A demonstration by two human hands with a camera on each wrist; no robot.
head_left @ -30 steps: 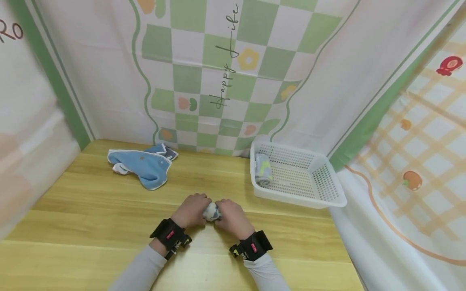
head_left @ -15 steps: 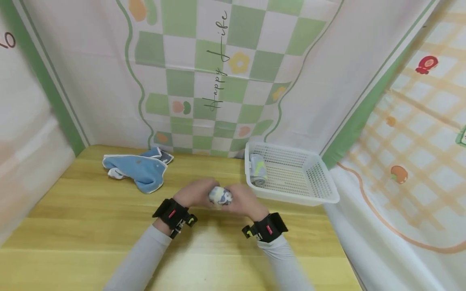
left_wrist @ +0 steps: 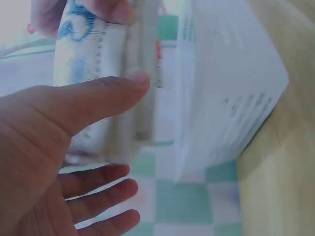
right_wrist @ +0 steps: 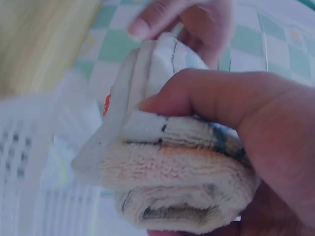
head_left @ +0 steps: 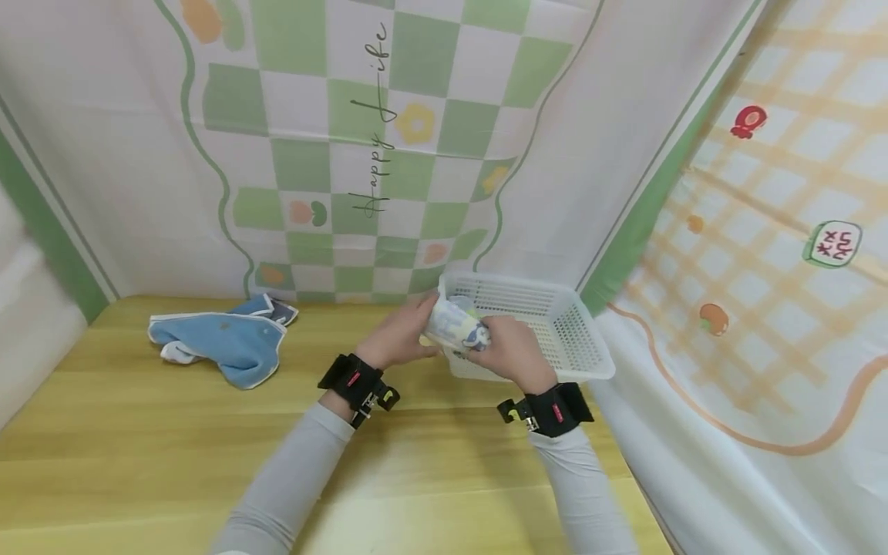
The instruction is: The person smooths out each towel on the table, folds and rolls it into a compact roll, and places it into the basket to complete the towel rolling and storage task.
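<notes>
Rolled towel: a white terry-cloth towel with blue printed figures (head_left: 454, 325), wound into a thick roll; it is held up off the table, before the near left corner of the basket in the head view. Whether it is directly over the basket cannot be told.
Roll end: a hollow spiral of pale pile is shown in the right wrist view; a small red tag (right_wrist: 107, 105) is seen at the towel's edge.
Right hand: the roll is gripped by the right hand (head_left: 515, 351), with the thumb pressed on the upper side and fingers tucked below.
Left hand: the left hand (head_left: 400, 334) is placed at the opposite end, its fingers extended and parted; the thumb is laid along the roll in the left wrist view. How firmly it is touched cannot be told.
Basket: a white rectangular perforated plastic basket (head_left: 558, 327) is set at the right rear of the table; a grey roll with yellow-green marking (head_left: 461, 302) is partly hidden inside.
Loose cloth: a crumpled blue cloth with white edging (head_left: 232, 343) is laid at the left rear.
Table: a yellow wood-grained tabletop (head_left: 388, 478).
Wrists: black straps (head_left: 352, 383) are worn over light grey sleeves (head_left: 287, 478).
Backdrop: a green-and-white checked fabric (head_left: 416, 193) is hung behind.
</notes>
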